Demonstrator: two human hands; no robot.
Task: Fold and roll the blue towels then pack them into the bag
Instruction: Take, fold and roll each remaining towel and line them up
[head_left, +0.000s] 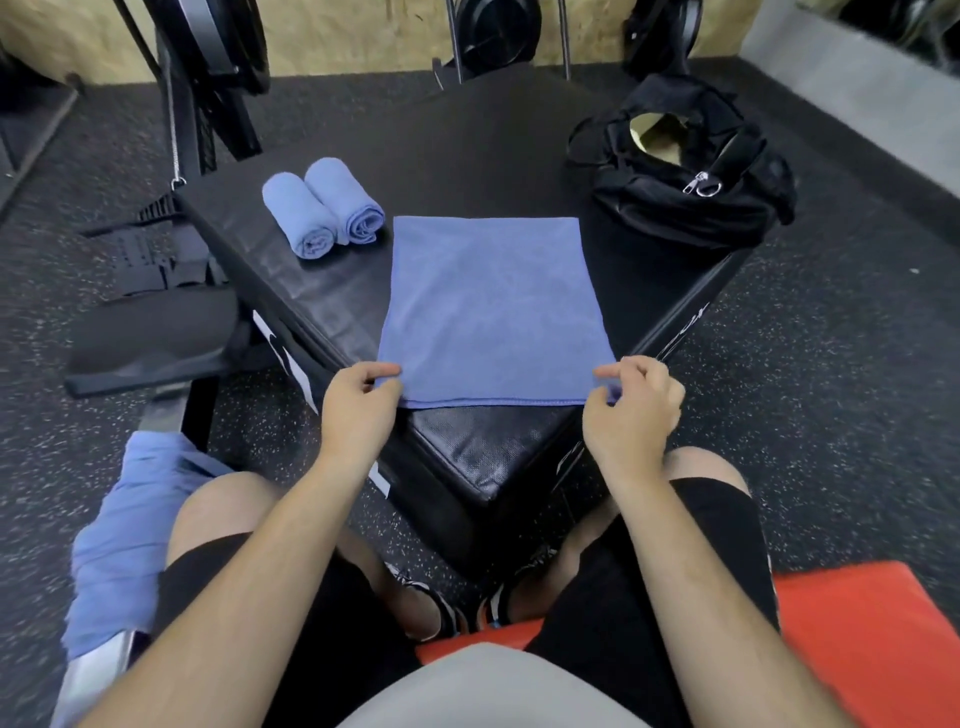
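At the near edge of the towel (488, 306), my left grip (358, 410) and right grip (634, 410) each pinch a corner; I should lift evenly, folding square.

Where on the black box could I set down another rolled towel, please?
Widest bare patch: the far box top behind the flat towel, between the rolled towels and the bag. A narrower strip lies left of the flat towel, in front of the rolls. The near corner is crowded: left hand and right hand pinch the towel's corners.
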